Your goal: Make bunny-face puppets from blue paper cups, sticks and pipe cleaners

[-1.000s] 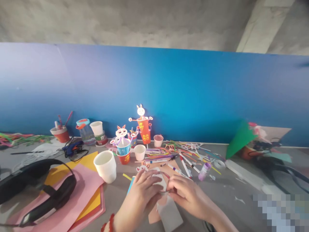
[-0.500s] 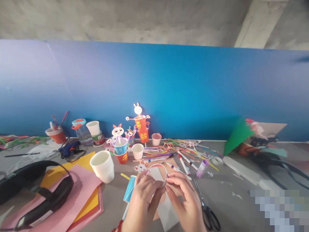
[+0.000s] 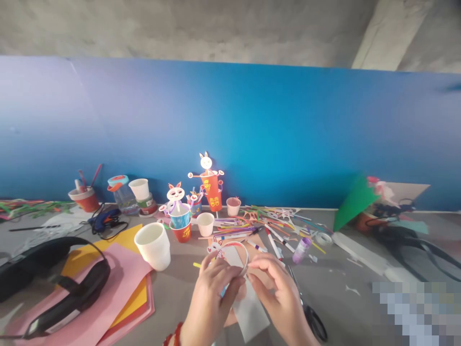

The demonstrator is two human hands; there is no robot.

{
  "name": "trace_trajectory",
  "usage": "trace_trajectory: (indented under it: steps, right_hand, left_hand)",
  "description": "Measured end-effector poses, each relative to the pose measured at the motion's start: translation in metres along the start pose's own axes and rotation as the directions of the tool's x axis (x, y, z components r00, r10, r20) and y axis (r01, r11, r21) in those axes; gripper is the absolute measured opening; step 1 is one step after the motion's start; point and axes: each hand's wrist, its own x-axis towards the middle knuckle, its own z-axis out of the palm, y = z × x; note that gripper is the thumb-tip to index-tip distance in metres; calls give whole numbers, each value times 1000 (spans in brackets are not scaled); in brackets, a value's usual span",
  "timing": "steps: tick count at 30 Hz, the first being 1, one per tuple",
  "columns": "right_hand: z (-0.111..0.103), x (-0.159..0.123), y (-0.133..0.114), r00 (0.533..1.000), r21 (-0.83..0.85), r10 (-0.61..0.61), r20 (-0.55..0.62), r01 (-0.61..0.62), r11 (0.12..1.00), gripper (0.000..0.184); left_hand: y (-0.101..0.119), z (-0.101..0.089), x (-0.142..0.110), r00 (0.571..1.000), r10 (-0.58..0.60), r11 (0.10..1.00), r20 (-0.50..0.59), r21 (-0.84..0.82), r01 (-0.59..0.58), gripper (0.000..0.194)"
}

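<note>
My left hand [image 3: 216,293] is closed, its thumb and fingers pinching the lower edge of a thin white-and-pink loop [image 3: 246,257], which looks like a paper cup rim. At the loop's right edge, my right hand [image 3: 275,293] has its thumb and fingertips curled in against it. A bit of something blue [image 3: 224,290] shows between my left fingers; the rest is hidden. Just beyond that hand is a paper rabbit face [image 3: 215,245]. Under the hands lies a strip of pale grey paper [image 3: 250,312]. Black-handled scissors [image 3: 316,324] are beside my right wrist.
A white cup [image 3: 153,246] and black headphones [image 3: 68,288] on coloured paper [image 3: 126,262] lie left. Rabbit figures on blue [image 3: 180,218] and red cups [image 3: 211,190] stand behind. Pens and sticks [image 3: 277,216], a purple glue stick [image 3: 301,250] and tape [image 3: 323,239] are right.
The blue piece left of my left hand has gone behind its fingers. The rabbit face has shifted slightly right. My hands stay around the loop.
</note>
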Motion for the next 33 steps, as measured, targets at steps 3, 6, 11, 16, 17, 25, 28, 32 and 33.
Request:
trace_trajectory:
  steps: [3, 6, 11, 16, 17, 25, 28, 32, 33]
  right_hand:
    - [0, 3, -1, 999, 9, 1, 45, -2, 1000, 8]
    - [1, 3, 1, 995, 108, 66, 70, -73, 991, 11]
    - [5, 2, 7, 981, 218, 152, 124, -176, 960, 12]
    - [8, 4, 12, 971, 219, 199, 132, -224, 950, 6]
    - [8, 5, 12, 973, 199, 187, 133, -211, 957, 6]
    - [5, 12, 9, 995, 108, 11, 102, -22, 994, 15]
    - [4, 12, 10, 995, 83, -26, 98, 18, 996, 16]
    - [8, 5, 7, 994, 48, -56, 94, 51, 998, 13]
    - [9, 2, 5, 993, 40, -72, 90, 69, 997, 13]
  left_hand:
    - [1, 0, 1, 1000, 30, 999, -8, -12, -30, 12]
    - [4, -2, 4, 1000, -7, 998, 18, -59, 8, 17]
    - [6, -3, 7, 995, -85, 993, 44, -78, 89, 22]
    - [3, 1, 8, 998, -57, 998, 11, 21, 56, 20]
    - [2, 2, 8, 999, -52, 998, 11, 44, 51, 20]
    - [-2, 4, 11, 998, -55, 998, -34, 10, 56, 19]
    - [-2, 8, 9, 994, -83, 995, -77, -55, 78, 20]
    - [-3, 17, 6, 960, -268, 934, -76, -265, 240, 21]
    - [-4, 18, 5, 940, -340, 887, -34, -345, 308, 22]
